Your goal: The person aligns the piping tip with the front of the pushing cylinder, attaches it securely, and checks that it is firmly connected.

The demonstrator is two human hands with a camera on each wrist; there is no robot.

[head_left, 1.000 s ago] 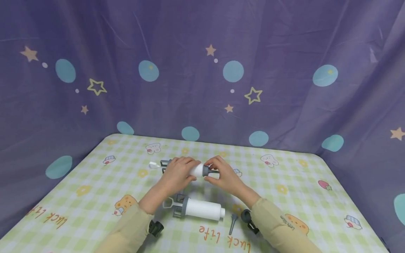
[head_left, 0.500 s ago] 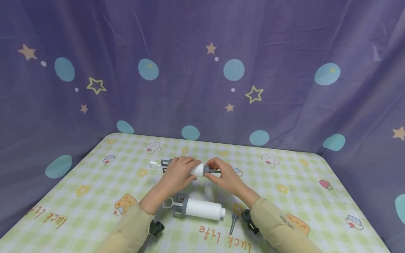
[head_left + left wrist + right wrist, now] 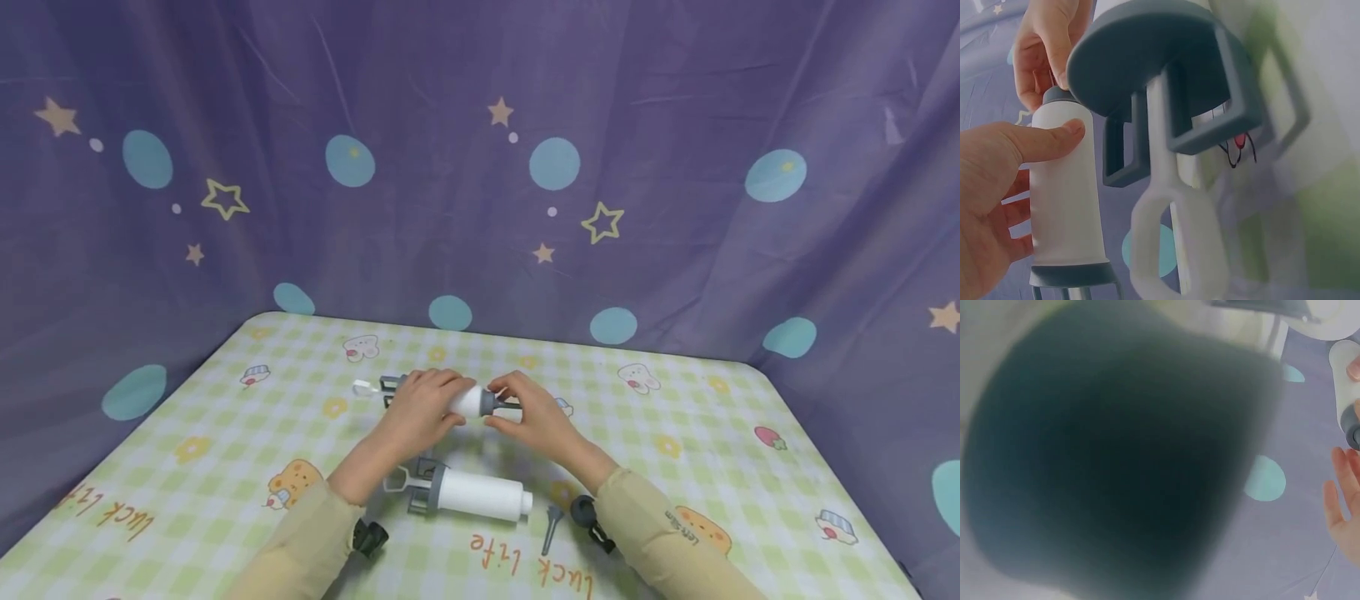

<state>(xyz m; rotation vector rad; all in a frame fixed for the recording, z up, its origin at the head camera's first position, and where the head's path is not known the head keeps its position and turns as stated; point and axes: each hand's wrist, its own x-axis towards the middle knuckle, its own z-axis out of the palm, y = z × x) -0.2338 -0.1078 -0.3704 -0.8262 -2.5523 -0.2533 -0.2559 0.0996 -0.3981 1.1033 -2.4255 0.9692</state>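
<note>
My left hand (image 3: 423, 408) holds the barrel of a white syringe-like tube (image 3: 467, 402) above the table. The tube lies level, with its grey-looped handle end (image 3: 390, 390) to the left and a white plunger ring (image 3: 365, 388) beyond it. At the other end, my right hand (image 3: 542, 417) pinches the grey collar of a slim nozzle (image 3: 510, 406) between thumb and fingers. In the left wrist view, the thumb of the left hand (image 3: 997, 181) lies along the white barrel (image 3: 1066, 187). At the edge of the right wrist view, the right hand (image 3: 1346, 515) is partly cut off.
A second white syringe-like tube (image 3: 480, 495) with grey loops lies nearer me. Right of it rests a loose grey nozzle (image 3: 552, 530). Dark wrist-worn devices (image 3: 369, 538) sit by both sleeves. A purple curtain (image 3: 480, 250) hangs behind the checked tablecloth (image 3: 705, 400).
Both hands stay in nearly the same place on the tube and nozzle. The fingers of the right hand shift slightly at the collar. The head view tilts a little.
</note>
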